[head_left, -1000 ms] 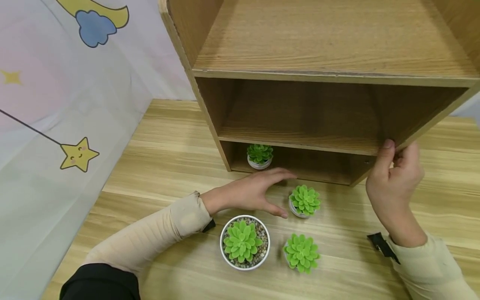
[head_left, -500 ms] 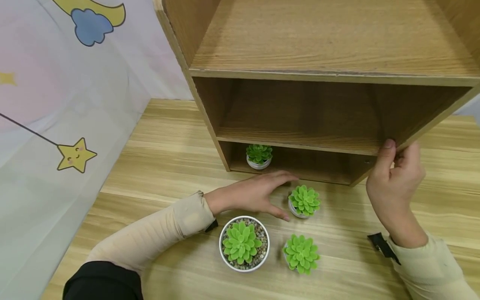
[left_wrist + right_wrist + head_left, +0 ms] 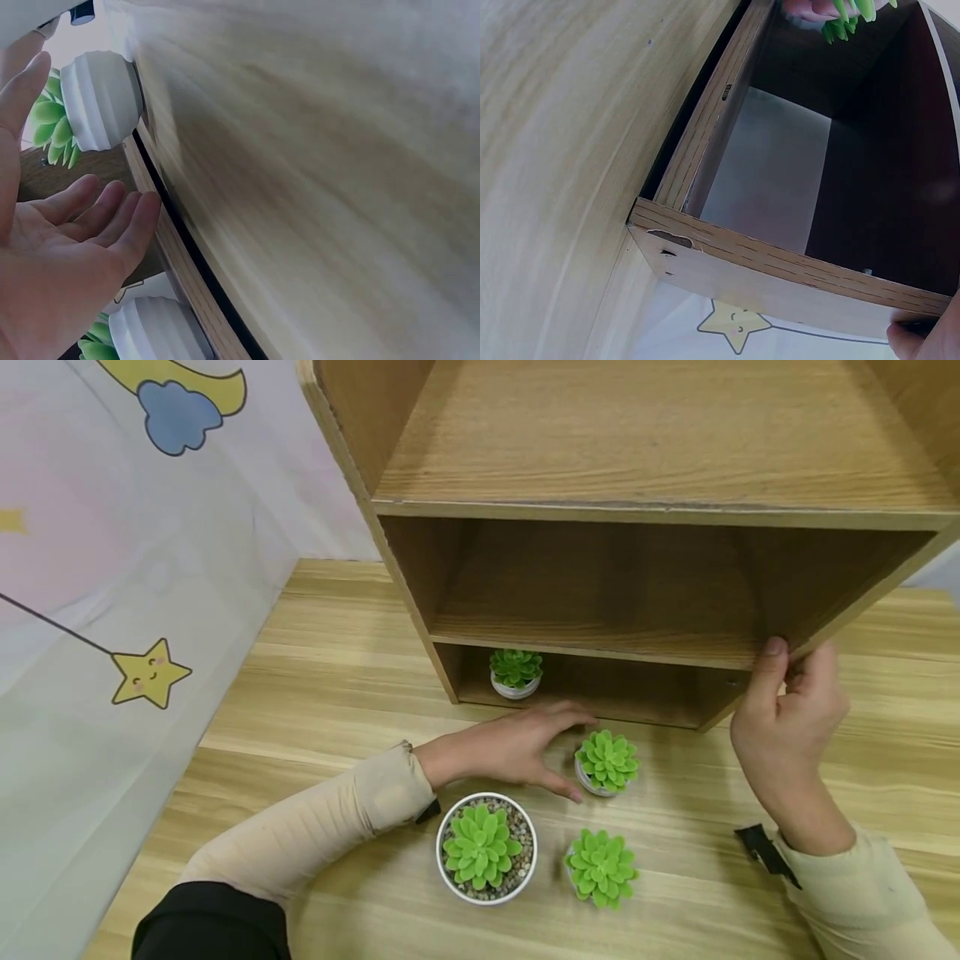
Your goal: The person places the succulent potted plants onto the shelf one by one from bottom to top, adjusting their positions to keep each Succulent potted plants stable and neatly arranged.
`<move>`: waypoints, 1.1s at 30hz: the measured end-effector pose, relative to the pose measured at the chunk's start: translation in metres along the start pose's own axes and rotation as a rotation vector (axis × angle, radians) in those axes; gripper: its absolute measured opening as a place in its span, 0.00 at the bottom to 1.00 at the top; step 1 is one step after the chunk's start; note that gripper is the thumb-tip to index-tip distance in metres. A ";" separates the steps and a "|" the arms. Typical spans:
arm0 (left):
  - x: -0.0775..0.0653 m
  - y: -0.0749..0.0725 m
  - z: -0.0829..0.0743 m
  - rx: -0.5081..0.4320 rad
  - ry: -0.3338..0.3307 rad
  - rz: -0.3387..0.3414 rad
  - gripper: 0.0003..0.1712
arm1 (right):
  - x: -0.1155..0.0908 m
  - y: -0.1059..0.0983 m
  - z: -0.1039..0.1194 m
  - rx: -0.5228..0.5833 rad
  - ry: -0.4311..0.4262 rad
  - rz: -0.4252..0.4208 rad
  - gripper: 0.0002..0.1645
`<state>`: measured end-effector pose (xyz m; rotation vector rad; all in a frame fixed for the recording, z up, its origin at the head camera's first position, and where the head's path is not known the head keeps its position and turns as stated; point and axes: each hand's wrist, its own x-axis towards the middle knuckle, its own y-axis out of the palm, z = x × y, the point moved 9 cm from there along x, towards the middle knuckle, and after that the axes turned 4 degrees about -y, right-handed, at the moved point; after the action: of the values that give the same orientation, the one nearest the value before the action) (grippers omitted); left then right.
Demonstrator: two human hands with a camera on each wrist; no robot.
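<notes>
A small potted succulent (image 3: 607, 762) with bright green leaves stands on the table before the shelf unit (image 3: 667, 514). My left hand (image 3: 517, 747) reaches in from its left, thumb and fingers spread apart beside its pot. In the left wrist view its ribbed white pot (image 3: 101, 101) is just beyond my fingers (image 3: 124, 225), nothing in the palm. My right hand (image 3: 787, 735) grips the shelf unit's right side edge, thumb inside by the lower shelf board. Another succulent (image 3: 515, 672) sits in the bottom compartment at the left.
A larger round white pot (image 3: 486, 847) with a succulent and pebbles stands just below my left wrist. Right of it is another small succulent (image 3: 602, 868). A printed fabric backdrop (image 3: 67, 777) borders the table on the left.
My left hand has edged slightly right, closer to the small succulent. The right hand keeps its grip on the shelf unit. The head view has shifted a little.
</notes>
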<state>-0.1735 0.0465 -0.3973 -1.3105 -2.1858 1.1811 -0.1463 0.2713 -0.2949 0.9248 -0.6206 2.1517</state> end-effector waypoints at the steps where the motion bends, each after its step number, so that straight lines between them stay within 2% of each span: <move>1: 0.001 -0.001 0.000 0.002 0.003 -0.003 0.56 | 0.000 0.000 0.000 0.006 0.000 0.000 0.16; 16: 0.011 -0.001 -0.003 -0.018 0.010 0.017 0.57 | 0.006 -0.001 0.005 0.017 -0.018 0.003 0.16; 33: 0.018 0.007 -0.002 -0.034 0.023 0.053 0.53 | 0.002 0.001 0.005 0.002 -0.015 0.070 0.15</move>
<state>-0.1780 0.0641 -0.4041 -1.3973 -2.1759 1.1473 -0.1461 0.2682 -0.2906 0.9338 -0.6673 2.2099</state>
